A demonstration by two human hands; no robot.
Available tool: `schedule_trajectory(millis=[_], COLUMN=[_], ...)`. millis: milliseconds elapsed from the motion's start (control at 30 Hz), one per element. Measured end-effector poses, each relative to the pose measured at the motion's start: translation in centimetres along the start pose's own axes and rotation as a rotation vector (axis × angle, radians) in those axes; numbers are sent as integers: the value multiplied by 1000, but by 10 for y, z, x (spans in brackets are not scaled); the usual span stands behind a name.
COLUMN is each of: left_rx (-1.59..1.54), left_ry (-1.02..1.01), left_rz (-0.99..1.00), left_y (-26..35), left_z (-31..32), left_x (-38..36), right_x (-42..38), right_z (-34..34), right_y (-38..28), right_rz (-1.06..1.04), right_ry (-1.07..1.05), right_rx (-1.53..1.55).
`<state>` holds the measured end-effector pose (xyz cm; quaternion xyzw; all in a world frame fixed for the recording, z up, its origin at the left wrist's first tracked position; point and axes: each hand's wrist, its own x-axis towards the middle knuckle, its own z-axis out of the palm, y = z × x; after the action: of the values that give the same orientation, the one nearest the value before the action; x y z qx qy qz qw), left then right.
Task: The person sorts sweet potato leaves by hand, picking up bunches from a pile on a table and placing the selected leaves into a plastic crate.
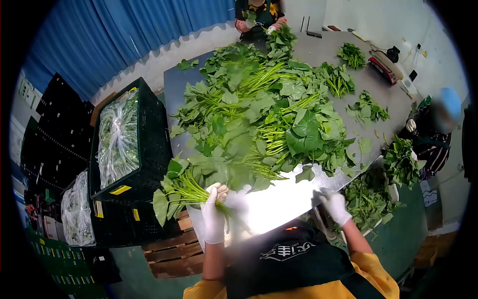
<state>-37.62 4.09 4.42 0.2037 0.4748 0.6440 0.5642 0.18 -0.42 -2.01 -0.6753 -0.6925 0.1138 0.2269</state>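
My left hand (214,212), in a white glove, is closed around the stems of a bunch of leafy greens (186,189) at the near left edge of the table. The leaves point left, out over the edge. My right hand (336,206), also gloved, is at the near right table edge with its fingers stretched out and nothing visible in them. A big pile of leafy greens (239,109) covers the middle of the metal table (261,209). Bright glare lies on the metal between my hands.
Dark green crates (149,144) with plastic-wrapped greens (118,132) stand at left, above a wooden pallet (172,254). A container of loose greens (368,199) is at right. Two co-workers handle greens at the far and right sides. A red device (382,70) and small bunches lie farther back.
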Motion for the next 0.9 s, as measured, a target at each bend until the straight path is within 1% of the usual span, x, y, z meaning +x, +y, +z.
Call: schedule_trajectory(millis=[33, 67, 100, 133, 167, 200, 233, 267, 300, 333, 400, 467, 533, 567, 600, 633, 667, 733, 800, 867, 900], left_rx=[-7, -13, -2, -3, 14, 31, 29, 35, 40, 37, 9, -25, -46, -48, -69, -87, -87, -79, -71, -63, -39], left_ry=[-23, -42, -4, 5, 12, 19, 28, 41, 53, 61, 116, 113, 170, 170, 170, 168, 160, 152, 140, 134, 145], left_rz=[-10, -19, -42, -38, -10, 18, 24, 46, 67, 73, 63, 75, 80, 83, 74, 64, 64, 54, 61, 64, 66], left_y=[-2, -4, 1, 3, 4, 6, 7, 7, 6, 6, 5, 2, 3, 3, 2, 1, 3, 9, 7, 5, 3], left_z=[-1, -2, 2, 1, -1, -3, -8, -15, -21, -27, -38, -44, -42, -42, -42, -41, -40, -36, -41, -46, -47], left_x=[-1, -3, -9, -12, -15, -16, -16, -17, -18, -18, -21, -23, -23, -22, -21, -20, -19, -19, -15, -11, -10], right_x=[23, 42, 56, 72, 84, 94, 98, 102, 102, 102, 100, 101, 103, 105, 114, 109, 106, 87, 53, 25, 10], right_z=[8, 26, 59, 71, 67, 94, 114, 117, 116, 114, 92, 52, 20, 29, 33, 22, -7, -18, -23, -29, -30], right_y=[-32, -47, -49, -70, -98, -96, -89, -97, -102, -106, -125, -153, -171, -146, -135, -117, -122, -82, -20, 51, 82], right_rz=[-57, -152, -179, -230, -106, -103, -141, -178, -188, -255, -391, -377, -327, -387, -99, 17, 135, 122, 249, 358, 480], right_ry=[-86, -144, -93, -40, -186, -257, -284, -311, -314, -304, -282, -326, -260, -223, -404, -455, -502, -318, -65, 62, 169], right_rx=[-42, -23, -1, 49, -95, -238, -307, -376, -376, -438, -563, -545, -244, 100, 743, 869, 997, 1134, 1101, 1214, 1352])
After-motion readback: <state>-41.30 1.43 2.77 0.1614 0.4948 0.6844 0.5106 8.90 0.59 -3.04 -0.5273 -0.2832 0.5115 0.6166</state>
